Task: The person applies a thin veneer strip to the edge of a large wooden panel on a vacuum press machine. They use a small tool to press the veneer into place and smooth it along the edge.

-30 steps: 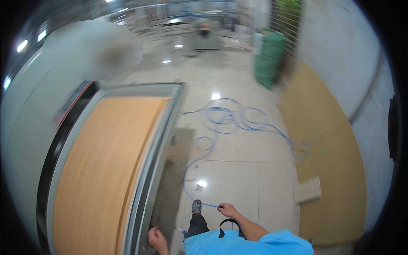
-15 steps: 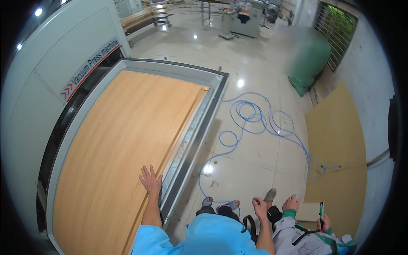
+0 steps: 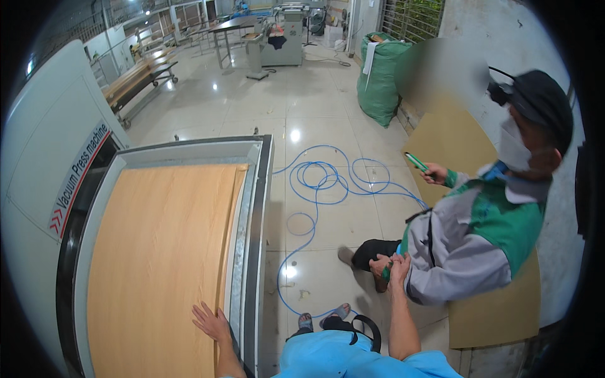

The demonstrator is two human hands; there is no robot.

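My left hand point(image 3: 213, 324) lies flat with fingers spread on a wood-grain sheet point(image 3: 161, 246), close to the raised fold along its right edge. The sheet fills the grey metal-framed bed point(image 3: 252, 252) of a press. My right hand point(image 3: 399, 271) is closed and meets the lower hand point(image 3: 380, 266) of a co-worker, near a green cuff; what is between my fingers is hidden. In the other hand point(image 3: 435, 174) the co-worker holds up a green utility knife point(image 3: 416, 162).
The co-worker point(image 3: 466, 233) stands close on my right, before brown boards point(image 3: 495, 315) leaning at the wall. A blue hose point(image 3: 318, 203) lies coiled on the tiled floor. The white press housing point(image 3: 44, 145) rises at left. Farther off stand a green sack point(image 3: 381, 82) and a loaded cart point(image 3: 142, 79).
My view has swung up and to the right, bringing the co-worker fully in. My right hand has reached out to the co-worker's hand. My left hand stays on the sheet.
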